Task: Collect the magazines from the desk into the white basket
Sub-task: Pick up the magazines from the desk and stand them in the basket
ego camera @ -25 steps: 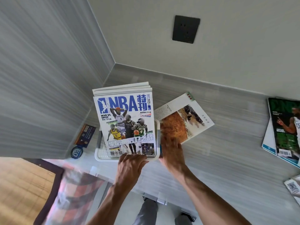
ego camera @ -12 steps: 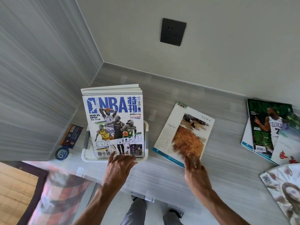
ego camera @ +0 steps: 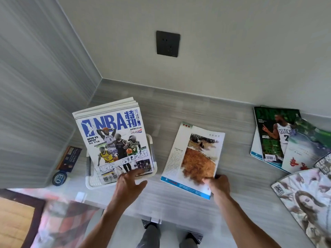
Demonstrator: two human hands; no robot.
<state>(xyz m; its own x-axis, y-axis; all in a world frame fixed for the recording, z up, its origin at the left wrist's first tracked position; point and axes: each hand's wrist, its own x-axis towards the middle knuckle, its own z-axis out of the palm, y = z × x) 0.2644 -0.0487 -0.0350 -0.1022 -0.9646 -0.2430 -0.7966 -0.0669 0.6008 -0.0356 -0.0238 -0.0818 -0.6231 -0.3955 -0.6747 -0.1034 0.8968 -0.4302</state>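
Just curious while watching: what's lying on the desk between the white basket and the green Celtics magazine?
In the head view, one magazine with a brown picture, its near corner gripped by the right hand.

right hand [ego camera: 217,185] now pinching landscape magazine [ego camera: 194,158], near corner lifted

A pale back wall [ego camera: 232,51] carries a dark socket plate [ego camera: 167,43]. It meets a grey, streaked side panel [ego camera: 35,86] in a corner on the left. The desk [ego camera: 232,185] below has a grey wood-grain top with a raised strip along the wall. Soft, even light falls across it. Lower left, wooden floor [ego camera: 14,226] shows, edged by a dark-bordered rug [ego camera: 59,228] with a blurred reddish pattern.
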